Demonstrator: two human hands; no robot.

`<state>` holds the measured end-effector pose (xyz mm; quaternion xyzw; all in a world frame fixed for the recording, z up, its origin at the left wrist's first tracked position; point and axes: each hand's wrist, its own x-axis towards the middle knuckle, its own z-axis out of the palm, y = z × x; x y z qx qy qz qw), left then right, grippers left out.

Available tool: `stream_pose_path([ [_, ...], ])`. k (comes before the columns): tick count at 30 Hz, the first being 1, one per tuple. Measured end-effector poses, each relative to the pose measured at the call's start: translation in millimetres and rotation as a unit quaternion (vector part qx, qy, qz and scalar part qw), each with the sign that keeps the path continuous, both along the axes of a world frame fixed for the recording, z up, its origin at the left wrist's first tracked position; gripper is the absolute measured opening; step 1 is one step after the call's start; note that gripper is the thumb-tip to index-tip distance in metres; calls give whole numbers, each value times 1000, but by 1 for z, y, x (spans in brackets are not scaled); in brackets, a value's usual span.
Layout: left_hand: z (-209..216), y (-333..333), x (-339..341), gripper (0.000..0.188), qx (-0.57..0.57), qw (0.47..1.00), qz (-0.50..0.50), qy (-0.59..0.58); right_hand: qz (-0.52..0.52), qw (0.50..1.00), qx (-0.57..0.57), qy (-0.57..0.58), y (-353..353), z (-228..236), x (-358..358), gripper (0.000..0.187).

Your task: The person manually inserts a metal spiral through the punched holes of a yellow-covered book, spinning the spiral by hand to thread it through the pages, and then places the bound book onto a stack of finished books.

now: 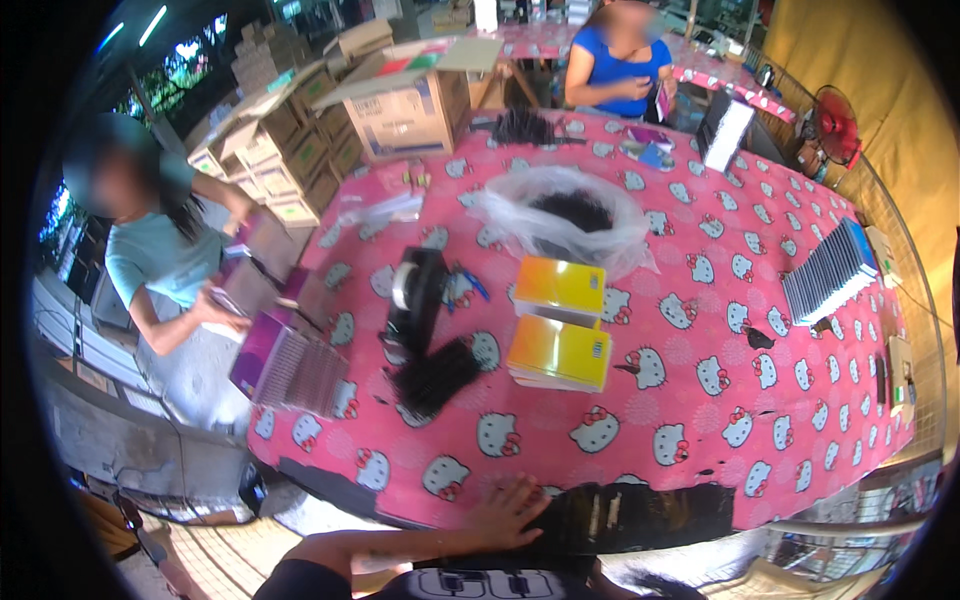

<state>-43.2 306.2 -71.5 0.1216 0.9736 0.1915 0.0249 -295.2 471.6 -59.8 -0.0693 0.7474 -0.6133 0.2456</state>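
My left hand (508, 514) lies flat on the near edge of the pink patterned tablecloth (540, 440), fingers spread, holding nothing. Beside it a torn black strip (640, 512) covers the table's edge. My right hand is out of sight. Farther in, two stacks of yellow-and-orange notebooks, a near stack (560, 352) and a far stack (560, 287), sit in the middle. Left of them is a bundle of thin black strips (436, 378), with a black tape dispenser (415, 300) just behind it and a small blue tool (470, 283) nearby.
A clear plastic bag (625, 225) holds black pieces. Purple notebooks (290, 365) are stacked at left, near a co-worker (160, 260); another co-worker (622, 70) stands at the far side. Blue-edged books (832, 272) lie right. Cardboard boxes (405, 115) stand back left, a red fan (836, 125) back right.
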Motion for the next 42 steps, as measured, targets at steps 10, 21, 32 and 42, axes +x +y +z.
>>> stream_pose_path([
  [10,15,-5,-2,67,5,999,6,33,7,999,12,30,58,-29,19,30],
  [21,1,8,13,60,-22,991,35,125,-57,993,60,84,121,-46,163,29],
  [32,0,5,24,54,-28,986,38,160,437,882,102,-141,152,24,211,28],
  [42,12,11,18,54,-20,989,32,141,111,739,381,544,50,-47,11,64],
])
